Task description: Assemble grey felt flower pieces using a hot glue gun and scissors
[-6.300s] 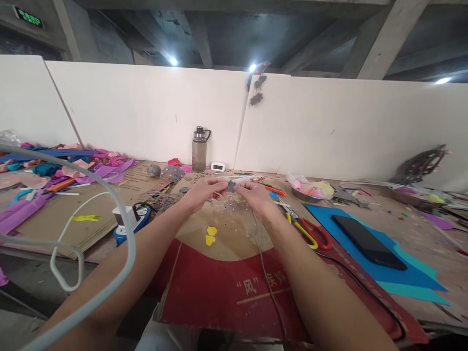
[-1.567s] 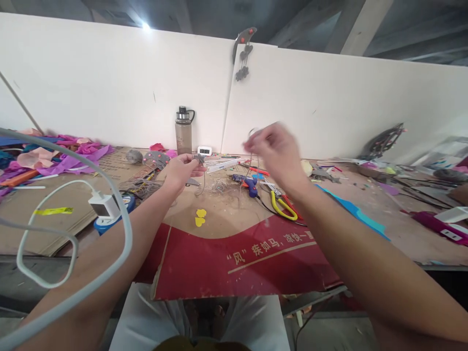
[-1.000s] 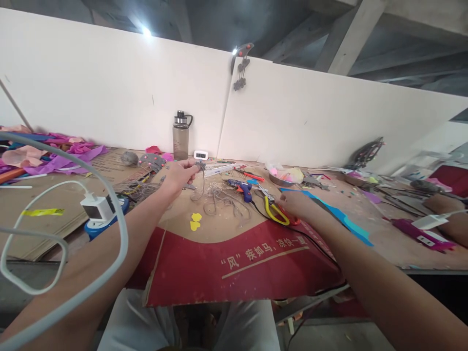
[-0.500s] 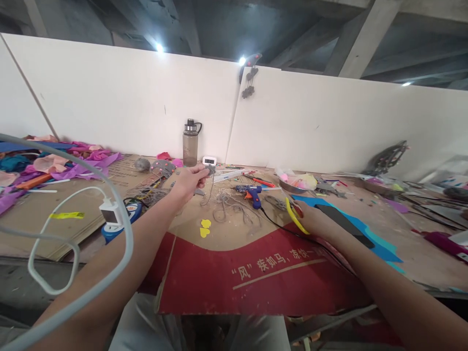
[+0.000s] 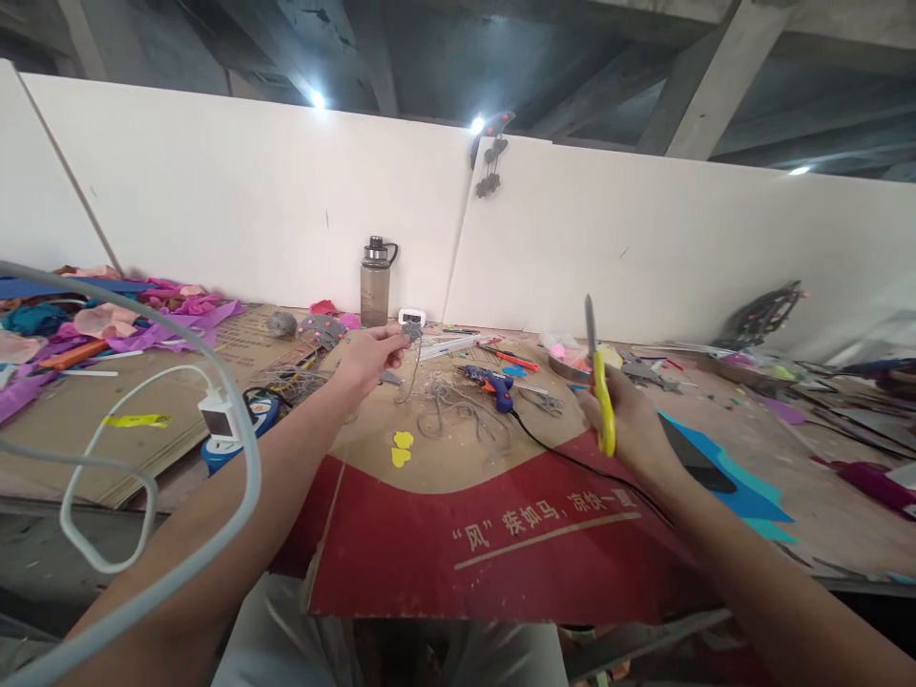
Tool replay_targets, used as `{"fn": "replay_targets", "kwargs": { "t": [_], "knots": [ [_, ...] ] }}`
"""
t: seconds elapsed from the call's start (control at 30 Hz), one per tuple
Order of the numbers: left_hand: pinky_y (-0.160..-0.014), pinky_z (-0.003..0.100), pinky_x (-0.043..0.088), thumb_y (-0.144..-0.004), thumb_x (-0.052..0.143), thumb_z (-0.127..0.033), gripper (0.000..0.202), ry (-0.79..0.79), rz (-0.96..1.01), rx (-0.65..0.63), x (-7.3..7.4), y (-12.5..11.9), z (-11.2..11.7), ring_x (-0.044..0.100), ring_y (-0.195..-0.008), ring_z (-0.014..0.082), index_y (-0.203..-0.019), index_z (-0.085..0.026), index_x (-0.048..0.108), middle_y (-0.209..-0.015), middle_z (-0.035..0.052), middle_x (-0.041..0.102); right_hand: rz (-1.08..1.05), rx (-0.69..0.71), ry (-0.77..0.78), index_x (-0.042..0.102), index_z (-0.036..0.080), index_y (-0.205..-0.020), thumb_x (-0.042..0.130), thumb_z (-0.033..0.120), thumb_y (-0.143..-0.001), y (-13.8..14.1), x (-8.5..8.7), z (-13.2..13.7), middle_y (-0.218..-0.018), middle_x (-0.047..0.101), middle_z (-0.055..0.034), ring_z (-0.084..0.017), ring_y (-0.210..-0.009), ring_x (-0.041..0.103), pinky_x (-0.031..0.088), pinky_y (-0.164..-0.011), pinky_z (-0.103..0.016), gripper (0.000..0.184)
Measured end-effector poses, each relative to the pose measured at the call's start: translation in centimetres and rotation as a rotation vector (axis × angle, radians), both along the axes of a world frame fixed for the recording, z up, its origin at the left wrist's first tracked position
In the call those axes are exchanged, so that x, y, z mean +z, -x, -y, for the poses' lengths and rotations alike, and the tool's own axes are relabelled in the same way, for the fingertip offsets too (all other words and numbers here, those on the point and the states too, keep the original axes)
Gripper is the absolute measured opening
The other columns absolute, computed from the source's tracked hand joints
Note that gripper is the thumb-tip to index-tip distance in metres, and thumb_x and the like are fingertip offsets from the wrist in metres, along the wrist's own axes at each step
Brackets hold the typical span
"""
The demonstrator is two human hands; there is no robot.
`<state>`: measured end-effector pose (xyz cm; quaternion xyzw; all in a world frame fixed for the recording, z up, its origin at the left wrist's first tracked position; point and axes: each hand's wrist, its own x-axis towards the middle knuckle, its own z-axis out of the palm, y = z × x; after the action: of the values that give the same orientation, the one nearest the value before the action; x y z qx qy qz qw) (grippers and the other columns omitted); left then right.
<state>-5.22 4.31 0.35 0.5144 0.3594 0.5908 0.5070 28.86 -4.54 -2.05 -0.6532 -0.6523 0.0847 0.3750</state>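
My left hand (image 5: 372, 357) pinches a small grey yarn-covered piece (image 5: 413, 330), and a strand of yarn hangs down from it. Yellow-handled scissors (image 5: 605, 401) are in my right hand (image 5: 634, 415), raised above the table with the blades pointing up. Between the hands, loose grey yarn (image 5: 465, 405) lies tangled on the cardboard. A blue glue gun (image 5: 499, 389) rests beside that yarn, its black cord running toward the right. Two yellow cut-out pieces (image 5: 402, 448) lie nearer to me.
A grey bottle (image 5: 375, 286) and a small white digital clock (image 5: 411, 317) stand near the white partition. At left are a blue tape measure (image 5: 264, 415), a white charger (image 5: 218, 418) with a looping cable, and colourful fabric (image 5: 172, 324). A dark phone (image 5: 691, 458) lies on blue sheets (image 5: 759, 491) at right.
My right hand has lifted the scissors off the table area and turned their blades upward. The left hand keeps its pinch on the grey piece in nearly the same place.
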Motion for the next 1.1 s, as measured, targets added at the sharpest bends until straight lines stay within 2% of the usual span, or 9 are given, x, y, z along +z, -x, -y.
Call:
{"fn": "replay_targets", "kwargs": {
  "t": [0.07, 0.13, 0.2, 0.3, 0.4, 0.57, 0.87, 1.1],
  "knots": [
    [-0.043, 0.019, 0.033, -0.058, 0.081, -0.026, 0.024, -0.008, -0.002, 0.029, 0.0, 0.0, 0.0, 0.045, -0.046, 0.0047, -0.059, -0.013, 0.060, -0.054, -0.0008, 0.055, -0.118, 0.159, -0.015, 0.044, 0.023, -0.131, 0.042, 0.046, -0.088, 3.4, 0.6, 0.8, -0.074, 0.058, -0.0015, -0.020, -0.059, 0.056, 0.047, -0.055, -0.033, 0.049],
    [-0.043, 0.019, 0.033, -0.059, 0.081, -0.026, 0.024, -0.011, 0.000, 0.061, 0.1, 0.0, 0.1, 0.044, -0.046, 0.0046, -0.060, -0.013, 0.061, -0.053, -0.0018, 0.054, -0.047, 0.332, -0.056, 0.055, 0.024, -0.120, 0.051, 0.041, -0.085, 6.8, 1.2, 1.3, -0.077, 0.061, -0.0016, -0.020, -0.067, 0.059, 0.048, -0.062, -0.032, 0.039],
    [-0.044, 0.019, 0.034, -0.060, 0.081, -0.027, 0.024, -0.008, 0.015, 0.074, 0.3, 0.0, 0.1, 0.045, -0.047, 0.0045, -0.062, -0.013, 0.061, -0.054, -0.0018, 0.054, 0.061, 0.443, -0.085, 0.060, 0.024, -0.113, 0.053, 0.033, -0.084, 9.8, 1.8, 1.2, -0.084, 0.066, -0.0030, -0.021, -0.075, 0.062, 0.049, -0.070, -0.032, 0.031],
    [-0.046, 0.019, 0.036, -0.059, 0.081, -0.029, 0.026, -0.007, 0.059, 0.063, 0.5, 0.1, 0.3, 0.045, -0.048, 0.0046, -0.063, -0.014, 0.061, -0.056, -0.0016, 0.055, 0.161, 0.506, -0.102, 0.063, 0.023, -0.107, 0.051, 0.024, -0.084, 12.7, 2.0, 0.5, -0.095, 0.070, -0.0051, -0.021, -0.085, 0.064, 0.047, -0.077, -0.031, 0.025],
    [-0.046, 0.018, 0.035, -0.058, 0.082, -0.028, 0.027, -0.018, 0.106, 0.041, 0.6, 0.1, 0.5, 0.045, -0.048, 0.0040, -0.061, -0.013, 0.060, -0.056, -0.0020, 0.054, 0.226, 0.466, -0.092, 0.062, 0.023, -0.109, 0.050, 0.020, -0.083, 14.0, 1.5, -0.4, -0.103, 0.070, -0.0066, -0.021, -0.093, 0.064, 0.046, -0.079, -0.029, 0.028],
    [-0.045, 0.018, 0.035, -0.055, 0.083, -0.028, 0.029, -0.016, 0.150, 0.051, 0.6, -0.3, 0.9, 0.046, -0.048, 0.0041, -0.062, -0.012, 0.060, -0.056, -0.0017, 0.055, 0.292, 0.351, -0.072, 0.060, 0.022, -0.113, 0.048, 0.020, -0.085, 14.2, 0.7, -0.9, -0.103, 0.070, -0.0070, -0.020, -0.092, 0.065, 0.044, -0.076, -0.026, 0.030],
    [-0.047, 0.019, 0.037, -0.057, 0.083, -0.030, 0.029, -0.035, 0.128, 0.071, 0.5, -1.5, 1.4, 0.049, -0.048, 0.0058, -0.064, -0.012, 0.061, -0.055, -0.0009, 0.057, 0.478, 0.171, -0.044, 0.056, 0.021, -0.117, 0.049, 0.029, -0.089, 14.5, 0.8, -0.6, -0.106, 0.068, -0.0092, -0.021, -0.085, 0.063, 0.038, -0.067, -0.028, 0.031],
    [-0.048, 0.019, 0.038, -0.059, 0.081, -0.028, 0.026, -0.047, 0.144, 0.048, 0.5, -1.8, 1.6, 0.051, -0.050, 0.0058, -0.065, -0.012, 0.061, -0.056, -0.0009, 0.058, 0.533, 0.114, -0.076, 0.054, 0.023, -0.118, 0.049, 0.032, -0.090, 14.6, 0.6, -0.7, -0.106, 0.067, -0.0069, -0.022, -0.084, 0.064, 0.038, -0.063, -0.029, 0.030]
  ]
}}
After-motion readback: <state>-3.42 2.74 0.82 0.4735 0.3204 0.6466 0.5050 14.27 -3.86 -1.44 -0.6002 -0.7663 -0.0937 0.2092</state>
